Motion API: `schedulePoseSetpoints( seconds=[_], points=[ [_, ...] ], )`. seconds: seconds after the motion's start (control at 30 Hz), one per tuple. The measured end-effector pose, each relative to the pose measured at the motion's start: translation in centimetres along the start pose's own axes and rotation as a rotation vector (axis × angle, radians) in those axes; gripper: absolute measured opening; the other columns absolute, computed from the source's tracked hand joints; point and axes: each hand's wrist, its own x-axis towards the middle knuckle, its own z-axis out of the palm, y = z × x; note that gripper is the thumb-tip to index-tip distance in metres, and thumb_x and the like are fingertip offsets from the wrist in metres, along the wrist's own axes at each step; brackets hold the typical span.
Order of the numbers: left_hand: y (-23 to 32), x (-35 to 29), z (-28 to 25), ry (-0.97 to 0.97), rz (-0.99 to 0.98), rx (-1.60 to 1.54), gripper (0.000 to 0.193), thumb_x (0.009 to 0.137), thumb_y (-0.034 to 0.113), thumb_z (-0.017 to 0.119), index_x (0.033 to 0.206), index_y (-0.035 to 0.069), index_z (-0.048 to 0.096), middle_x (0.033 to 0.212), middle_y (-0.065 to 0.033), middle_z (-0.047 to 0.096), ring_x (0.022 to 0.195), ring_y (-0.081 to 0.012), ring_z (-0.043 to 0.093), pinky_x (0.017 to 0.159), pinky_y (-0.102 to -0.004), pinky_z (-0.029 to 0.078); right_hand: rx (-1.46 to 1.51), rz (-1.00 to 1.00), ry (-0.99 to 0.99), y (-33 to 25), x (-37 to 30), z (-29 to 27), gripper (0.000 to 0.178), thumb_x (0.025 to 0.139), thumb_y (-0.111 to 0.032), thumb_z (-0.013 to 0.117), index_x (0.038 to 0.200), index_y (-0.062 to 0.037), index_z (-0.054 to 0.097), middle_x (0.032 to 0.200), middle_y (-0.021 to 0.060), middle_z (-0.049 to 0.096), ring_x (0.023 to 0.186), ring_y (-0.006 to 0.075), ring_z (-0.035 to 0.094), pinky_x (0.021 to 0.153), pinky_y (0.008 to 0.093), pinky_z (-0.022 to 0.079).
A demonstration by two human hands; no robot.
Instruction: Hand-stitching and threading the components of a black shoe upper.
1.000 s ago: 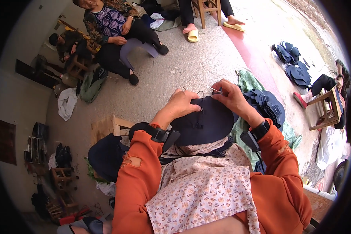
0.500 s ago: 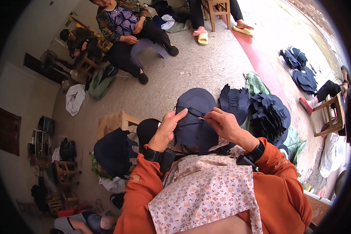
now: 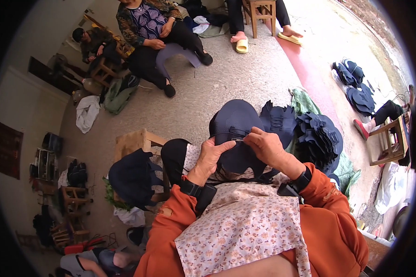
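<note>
A dark navy cap [image 3: 235, 122] lies on my lap, its crown pointing away from me. My left hand [image 3: 211, 157] grips its near left edge with the thumb on top. My right hand [image 3: 265, 145] pinches the fabric near a small strap or buckle at the cap's middle. A thin thread or wire curves across the cap between the two hands. I wear orange sleeves and a floral apron [image 3: 240, 231].
A stack of navy caps [image 3: 316, 136] lies to my right on green cloth. More dark caps [image 3: 134, 177] rest on a wooden stool [image 3: 134, 141] to my left. Other seated people [image 3: 155, 34] are across the concrete floor. Further cap piles [image 3: 356, 87] lie at the right.
The view has shifted so the cap and both hands sit lower and more central. My hands have drawn closer together on the cap, and the right hand has come down onto the strap.
</note>
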Motion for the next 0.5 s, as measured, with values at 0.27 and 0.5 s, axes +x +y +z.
schedulePoseSetpoints(
  seconds=[0.27, 0.5],
  points=[
    [-1.1, -0.1, 0.0, -0.057, 0.023, 0.037, 0.028, 0.083, 0.004, 0.074, 0.109, -0.001, 0.064, 0.102, -0.0094, 0.070, 0.088, -0.0169, 0.068, 0.080, -0.0290, 0.057, 0.124, 0.065, 0.029, 0.4, 0.3, 2.5, 0.004, 0.087, -0.011, 0.061, 0.090, -0.0084, 0.062, 0.088, 0.0091, 0.059, 0.076, 0.0342, 0.063, 0.063, 0.0435, 0.050],
    [2.6, -1.9, -2.8, 0.246, 0.226, 0.857, 0.029, 0.082, 0.022, 0.078, 0.098, -0.001, 0.068, 0.087, -0.0051, 0.070, 0.071, -0.0091, 0.063, 0.065, -0.0238, 0.052, 0.146, 0.030, 0.025, 0.8, 0.2, 2.4, 0.007, 0.087, -0.014, 0.062, 0.089, -0.0080, 0.061, 0.088, 0.0086, 0.059, 0.077, 0.0339, 0.063, 0.063, 0.0421, 0.050]
  ],
)
